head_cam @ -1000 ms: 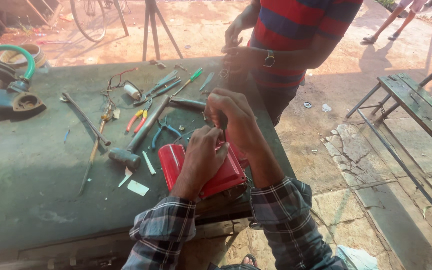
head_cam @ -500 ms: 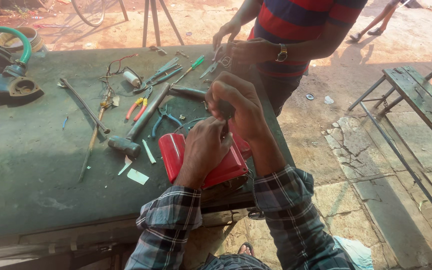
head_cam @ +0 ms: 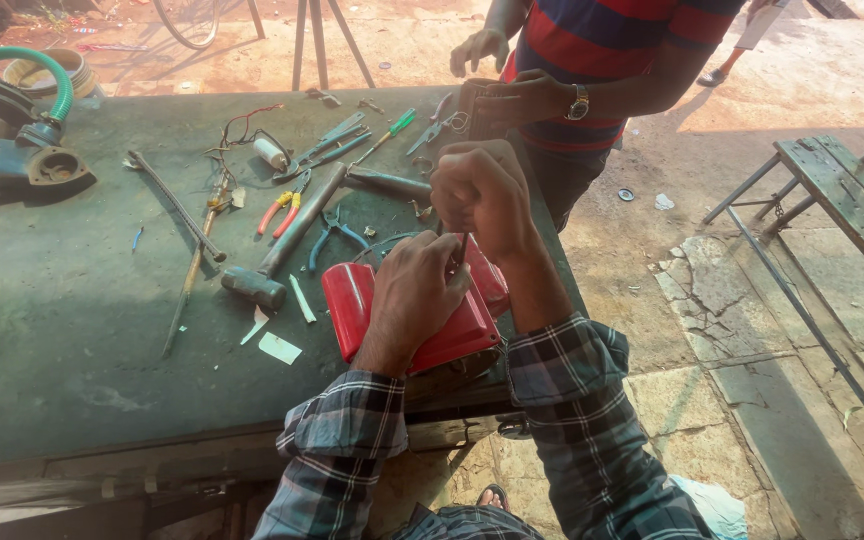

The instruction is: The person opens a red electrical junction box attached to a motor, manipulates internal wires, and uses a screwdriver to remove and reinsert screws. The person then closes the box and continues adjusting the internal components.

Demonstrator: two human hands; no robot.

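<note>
Our left hand (head_cam: 414, 290) pins the red casing (head_cam: 352, 300); right hand (head_cam: 477, 190) grips a screwdriver (head_cam: 462, 250); we should drive it upright.

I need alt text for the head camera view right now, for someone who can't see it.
A person's left hand presses on a red casing on a green workbench while the right hand grips a slim tool upright above it. Hammer, pliers and a second person's hands lie beyond.

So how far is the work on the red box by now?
Done: tools are laid out on the green table, the hammer set down. In hand: the left hand steadies the red box; the right hand grips a thin tool over it. Left: the box looks closed; the fasteners cannot be seen.
</note>
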